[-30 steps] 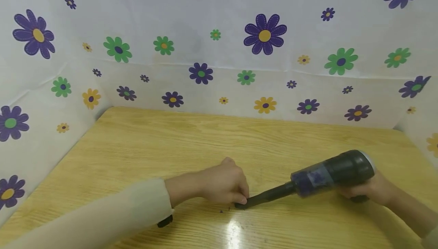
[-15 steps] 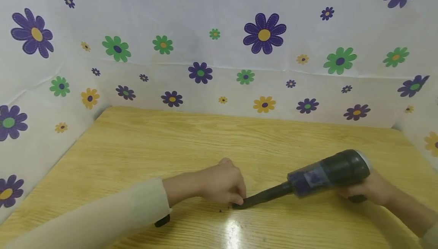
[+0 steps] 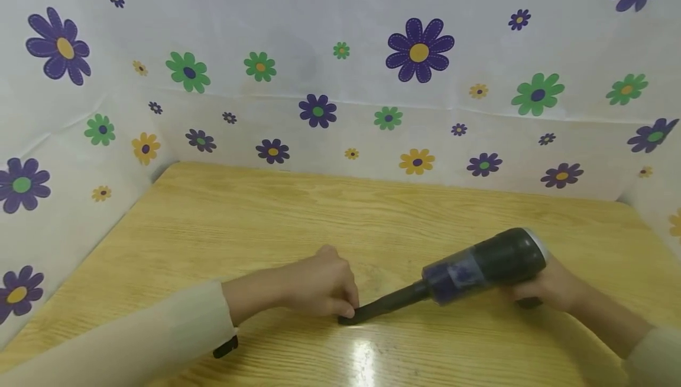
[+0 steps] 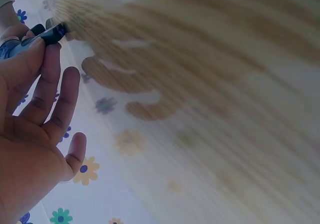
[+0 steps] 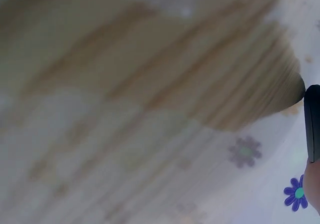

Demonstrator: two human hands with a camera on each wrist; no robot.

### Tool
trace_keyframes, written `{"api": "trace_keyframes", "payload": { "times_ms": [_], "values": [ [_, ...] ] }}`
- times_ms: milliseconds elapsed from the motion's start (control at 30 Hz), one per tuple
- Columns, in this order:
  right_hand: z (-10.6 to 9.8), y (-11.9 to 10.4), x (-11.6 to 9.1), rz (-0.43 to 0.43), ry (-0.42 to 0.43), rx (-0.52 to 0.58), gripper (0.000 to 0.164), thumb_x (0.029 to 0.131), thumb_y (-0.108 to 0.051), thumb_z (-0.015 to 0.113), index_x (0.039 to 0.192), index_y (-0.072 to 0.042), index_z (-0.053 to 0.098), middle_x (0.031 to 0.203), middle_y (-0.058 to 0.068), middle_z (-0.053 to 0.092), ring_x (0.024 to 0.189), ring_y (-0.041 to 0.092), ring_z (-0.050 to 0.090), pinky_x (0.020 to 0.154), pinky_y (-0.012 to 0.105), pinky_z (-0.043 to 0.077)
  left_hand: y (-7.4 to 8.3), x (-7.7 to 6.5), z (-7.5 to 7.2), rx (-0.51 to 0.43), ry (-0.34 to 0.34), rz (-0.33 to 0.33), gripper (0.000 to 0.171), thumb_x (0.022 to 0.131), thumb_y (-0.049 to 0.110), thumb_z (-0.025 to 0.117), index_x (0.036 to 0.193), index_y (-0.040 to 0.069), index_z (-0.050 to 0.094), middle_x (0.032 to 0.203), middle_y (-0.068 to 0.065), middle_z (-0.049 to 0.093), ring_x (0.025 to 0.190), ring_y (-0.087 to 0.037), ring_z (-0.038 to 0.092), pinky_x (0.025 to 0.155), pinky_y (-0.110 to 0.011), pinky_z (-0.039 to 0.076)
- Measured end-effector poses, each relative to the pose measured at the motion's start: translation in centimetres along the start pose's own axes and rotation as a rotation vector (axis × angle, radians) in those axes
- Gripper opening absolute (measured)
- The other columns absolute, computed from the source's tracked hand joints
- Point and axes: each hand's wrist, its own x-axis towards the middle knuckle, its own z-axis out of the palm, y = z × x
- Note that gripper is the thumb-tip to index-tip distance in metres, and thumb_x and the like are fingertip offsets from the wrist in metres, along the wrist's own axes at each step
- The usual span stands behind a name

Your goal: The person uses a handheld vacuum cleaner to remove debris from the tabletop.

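A dark handheld vacuum cleaner [image 3: 479, 266] with a see-through dust cup lies slantwise low over the table, its narrow nozzle [image 3: 391, 303] pointing left. My right hand [image 3: 550, 286] grips its handle at the right end. With thumb and forefinger, my left hand [image 3: 319, 283] pinches the nozzle close to its tip, which is at the tabletop. In the left wrist view, the left hand [image 4: 37, 109] holds the dark nozzle between thumb and fingers while the other fingers spread loosely. Only a sliver of the right hand [image 5: 313, 186] and a black part of the vacuum [image 5: 312, 124] show in the right wrist view.
The glossy wood-grain table [image 3: 266, 215] carries a bright light reflection near its front. White flower-printed sheeting [image 3: 319, 32] hangs behind and at both sides. A black strap piece [image 3: 226, 347] sits under the left sleeve.
Both hands and the vacuum have shifted left together. The nozzle tip has reached where small dark specks lay, and those specks no longer show. The head view has tilted slightly.
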Motion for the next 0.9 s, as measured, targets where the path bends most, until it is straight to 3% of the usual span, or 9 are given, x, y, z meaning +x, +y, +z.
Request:
{"api": "trace_keyframes", "payload": {
  "times_ms": [267,433,667,900],
  "values": [
    [0.9,-0.7,1.1,0.078,-0.005,-0.033,0.071,0.059,0.012,0.073,0.110,-0.034,0.055,0.090,-0.020,0.064,0.077,0.001,0.058,0.075,0.015,0.043,-0.6,-1.3,-0.2,-0.008,0.040,0.023,0.007,0.083,0.026,0.069,0.083,0.025,0.075,0.080,0.020,0.070,0.079,0.011,0.055,0.079,-0.028,0.026],
    [1.3,-0.9,1.7,0.086,0.007,-0.069,0.063,0.059,0.010,0.073,0.105,-0.030,0.055,0.085,-0.018,0.061,0.073,0.003,0.056,0.072,0.017,0.043,-1.0,-1.8,-0.3,-0.054,0.053,-0.023,0.005,0.082,0.025,0.070,0.084,0.023,0.074,0.081,0.020,0.068,0.081,0.009,0.055,0.084,-0.032,0.027],
    [1.2,-0.9,2.1,0.044,-0.043,0.134,0.038,0.066,0.017,0.063,0.089,-0.012,0.057,0.064,0.005,0.059,0.051,0.016,0.056,0.051,0.032,0.049,-1.5,-1.7,-0.6,-0.068,0.136,-0.070,0.006,0.079,0.028,0.072,0.081,0.026,0.067,0.075,0.025,0.062,0.076,0.005,0.056,0.086,-0.035,0.028],
    [1.3,-1.6,2.5,0.258,-0.040,0.196,0.022,0.077,0.007,0.062,0.090,-0.008,0.053,0.067,-0.001,0.059,0.055,0.023,0.056,0.055,0.036,0.049,-2.4,-1.5,-1.8,-0.012,0.223,-0.105,0.004,0.081,0.025,0.071,0.083,0.024,0.068,0.075,0.021,0.063,0.078,0.001,0.057,0.088,-0.039,0.026]
  ]
}}
